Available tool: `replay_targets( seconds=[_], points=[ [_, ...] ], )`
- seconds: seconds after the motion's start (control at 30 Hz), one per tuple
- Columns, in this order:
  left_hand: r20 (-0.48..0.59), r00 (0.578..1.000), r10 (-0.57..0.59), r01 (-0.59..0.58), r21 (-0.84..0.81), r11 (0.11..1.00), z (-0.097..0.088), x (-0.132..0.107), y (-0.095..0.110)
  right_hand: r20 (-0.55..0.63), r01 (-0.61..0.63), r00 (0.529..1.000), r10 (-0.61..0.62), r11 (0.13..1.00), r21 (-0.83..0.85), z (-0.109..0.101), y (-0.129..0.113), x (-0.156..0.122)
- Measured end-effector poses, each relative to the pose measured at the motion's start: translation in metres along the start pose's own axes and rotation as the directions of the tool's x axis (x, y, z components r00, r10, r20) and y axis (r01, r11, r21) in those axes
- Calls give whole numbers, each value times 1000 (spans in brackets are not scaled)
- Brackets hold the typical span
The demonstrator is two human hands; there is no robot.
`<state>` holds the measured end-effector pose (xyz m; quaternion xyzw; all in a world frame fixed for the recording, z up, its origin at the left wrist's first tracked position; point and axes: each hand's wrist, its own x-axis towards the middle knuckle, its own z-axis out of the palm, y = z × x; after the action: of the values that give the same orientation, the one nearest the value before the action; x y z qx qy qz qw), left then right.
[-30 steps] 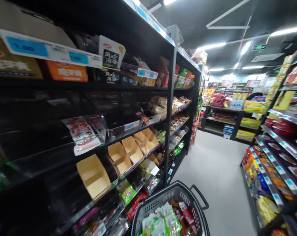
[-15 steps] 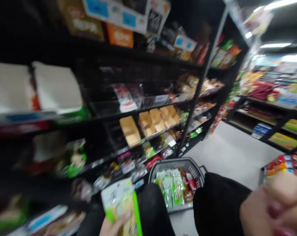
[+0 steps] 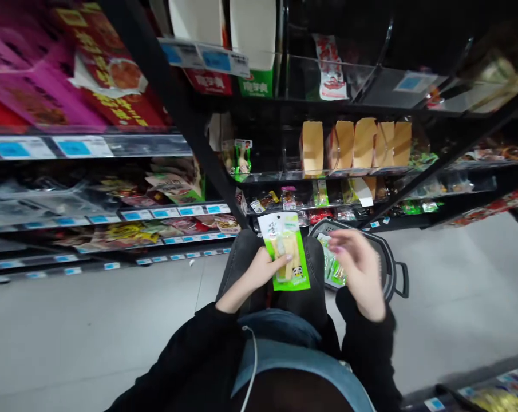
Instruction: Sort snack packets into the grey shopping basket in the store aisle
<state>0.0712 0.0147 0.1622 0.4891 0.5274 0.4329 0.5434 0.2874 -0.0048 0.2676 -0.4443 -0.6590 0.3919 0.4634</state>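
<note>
A: The packet?
B: One green-and-white snack packet (image 3: 293, 243), upright to the viewer, between the wearer's knees. Left hand (image 3: 261, 269) grips its lower left side, thumb across the front.

A: Changes against half a second ago?
B: Same hand on the packet, but it was then by the left knee. Right hand (image 3: 364, 272) was out beyond the right knee; now it shows over the basket (image 3: 390, 249), near the packet. View has swung left and down.

A: Right fingers?
B: Bent, blurred; cannot tell whether open or closed.

A: Counts, going outward.
B: One basket, just beyond the right knee. Green-and-white packets (image 3: 338, 273) inside, partly behind the hand; number can't be told. On the shelf ahead, five tan cartons (image 3: 312, 147) in a row. One level up: two white-backed boxes (image 3: 253, 28) and one red-and-white pouch (image 3: 329, 68) further right.
</note>
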Motion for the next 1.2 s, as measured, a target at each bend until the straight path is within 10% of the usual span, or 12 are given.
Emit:
replay_targets(
  seconds=[0.13,0.27,0.87,1.2],
  points=[
    [48,998,46,-52,129,990,-2,-1,-1,207,-193,964,166,974,118,63,75,33],
    [78,997,8,-19,139,990,-5,-2,1,302,-273,936,179,912,306,82,110,26],
    [267,962,-59,-63,430,901,-14,10,-9,78,-273,960,269,960,54,103,143,16],
    [232,953,-194,167,131,977,-7,9,-33,447,-322,874,192,917,235,84,148,19]
  ],
)
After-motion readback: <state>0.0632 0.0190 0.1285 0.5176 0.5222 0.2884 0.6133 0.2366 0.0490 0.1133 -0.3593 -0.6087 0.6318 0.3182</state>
